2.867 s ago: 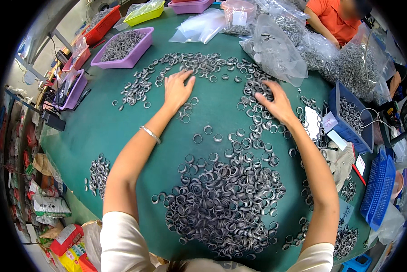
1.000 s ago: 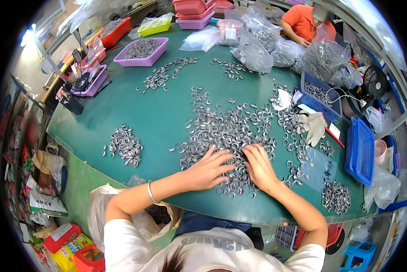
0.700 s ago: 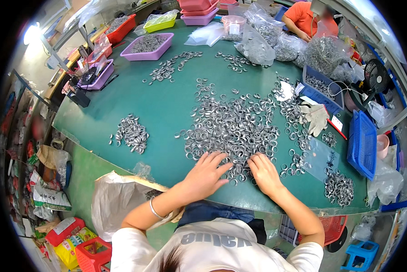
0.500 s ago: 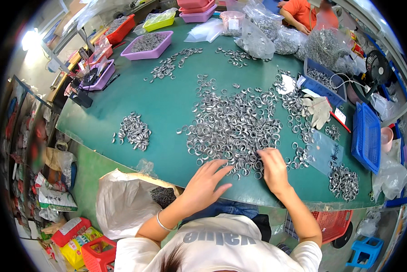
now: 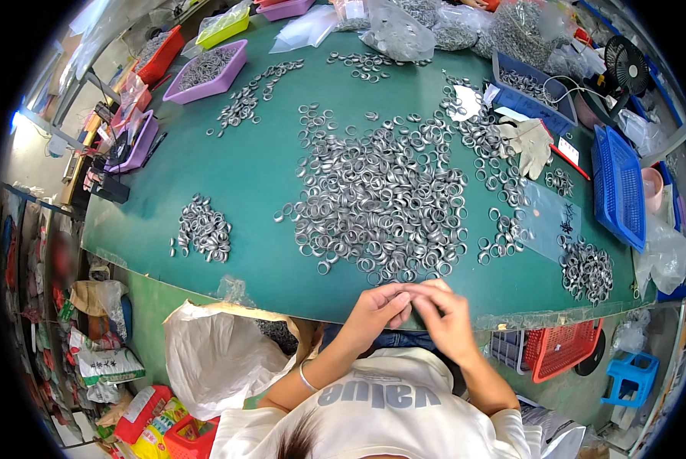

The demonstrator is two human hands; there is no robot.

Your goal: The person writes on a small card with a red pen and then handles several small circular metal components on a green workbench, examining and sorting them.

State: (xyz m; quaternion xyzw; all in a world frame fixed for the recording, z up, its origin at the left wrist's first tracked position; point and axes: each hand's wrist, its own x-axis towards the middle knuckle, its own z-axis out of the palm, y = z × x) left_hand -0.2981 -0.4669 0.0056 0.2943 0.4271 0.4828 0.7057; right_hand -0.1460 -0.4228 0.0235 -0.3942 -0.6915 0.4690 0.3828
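A broad heap of small grey metal rings (image 5: 381,199) covers the middle of the green table (image 5: 144,191). Just in front of it, at the table's near edge, my left hand (image 5: 375,310) and my right hand (image 5: 444,317) meet with their fingertips touching. Both are closed, fingers curled and pinched together; whatever lies between them is hidden or too small to make out. A smaller ring pile (image 5: 204,231) lies to the left, and another pile (image 5: 586,271) sits to the right beside a flat clear plastic bag (image 5: 548,218).
Below the near edge on the left stands an open paper-and-plastic sack (image 5: 221,348). A pale glove (image 5: 528,147), a blue ring bin (image 5: 538,96), blue baskets (image 5: 617,187) and a black fan (image 5: 626,65) line the right side. A purple tray (image 5: 208,76) of metal parts stands far left.
My hands have drawn back from the near side of the ring heap and come together at the table edge, their fingers closing. The whole view has shifted slightly.
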